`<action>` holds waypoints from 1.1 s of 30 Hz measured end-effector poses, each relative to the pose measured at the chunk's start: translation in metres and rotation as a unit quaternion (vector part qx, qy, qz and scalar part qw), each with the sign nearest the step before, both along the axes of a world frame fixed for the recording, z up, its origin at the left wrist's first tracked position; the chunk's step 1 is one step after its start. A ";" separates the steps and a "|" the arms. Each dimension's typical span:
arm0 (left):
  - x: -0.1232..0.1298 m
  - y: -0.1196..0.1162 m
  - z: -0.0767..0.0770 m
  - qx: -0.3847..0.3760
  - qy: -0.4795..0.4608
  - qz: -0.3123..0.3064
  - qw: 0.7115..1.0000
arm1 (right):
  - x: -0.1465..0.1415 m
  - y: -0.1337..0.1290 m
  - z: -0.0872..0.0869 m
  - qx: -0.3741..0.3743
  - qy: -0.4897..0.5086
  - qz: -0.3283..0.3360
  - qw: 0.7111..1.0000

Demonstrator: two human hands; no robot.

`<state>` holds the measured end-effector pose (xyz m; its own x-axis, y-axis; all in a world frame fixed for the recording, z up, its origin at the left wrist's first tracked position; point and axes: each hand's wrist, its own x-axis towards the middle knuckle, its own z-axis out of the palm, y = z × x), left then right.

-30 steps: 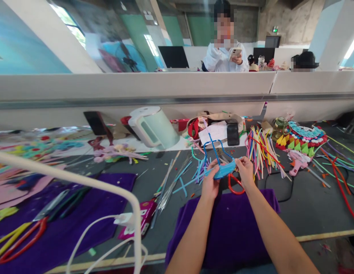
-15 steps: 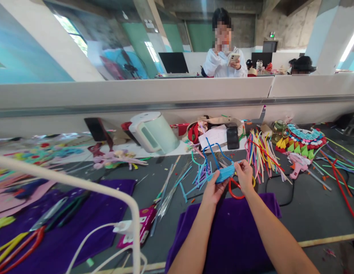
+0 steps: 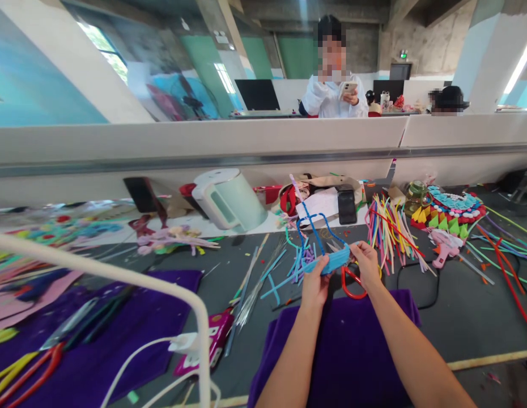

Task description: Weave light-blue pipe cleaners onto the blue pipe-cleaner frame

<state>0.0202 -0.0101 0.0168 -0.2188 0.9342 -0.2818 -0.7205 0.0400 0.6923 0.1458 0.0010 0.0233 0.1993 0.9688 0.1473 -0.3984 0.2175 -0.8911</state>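
A light-blue piece made of pipe cleaners (image 3: 336, 259) is held above the dark table, with darker blue stems looping up from its far side. My left hand (image 3: 317, 283) is closed around its left end, thumb on top. At the right end, the fingers of my right hand (image 3: 365, 262) pinch its edge. Scissors with red handles (image 3: 353, 284) lie beneath, partly covered by my right hand. Cut purple and blue pipe cleaner pieces (image 3: 296, 262) are scattered left of the piece. A folded purple cloth (image 3: 352, 351) lies under my forearms.
Loose colourful pipe cleaners (image 3: 389, 232) are heaped right of my hands, near a pink glue gun (image 3: 445, 245). A kettle (image 3: 232, 198) and a black phone (image 3: 347, 206) stand and lie toward the partition (image 3: 204, 139). A white curved tube (image 3: 161, 269) crosses the left foreground. Beyond, a person holds a phone.
The blue piece has tilted slightly in my hands, and its upright stem now reaches higher, showing a pale purple tip. Both hands keep their hold.
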 end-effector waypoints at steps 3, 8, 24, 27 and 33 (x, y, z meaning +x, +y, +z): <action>0.000 0.000 0.000 0.003 0.002 0.009 1.000 | -0.001 0.000 0.001 -0.014 0.017 0.014 1.000; 0.000 0.000 -0.001 0.010 0.009 -0.002 1.000 | 0.001 -0.002 0.006 -0.008 0.038 0.017 0.999; -0.002 0.000 0.001 0.015 -0.003 0.008 1.000 | 0.002 -0.004 0.009 0.013 -0.001 0.030 0.999; -0.002 -0.001 0.003 0.007 -0.017 0.016 1.000 | 0.001 -0.005 0.009 0.010 -0.002 0.031 0.999; -0.001 -0.002 0.004 0.012 -0.033 0.023 0.999 | -0.001 -0.004 0.007 -0.005 0.050 0.041 0.998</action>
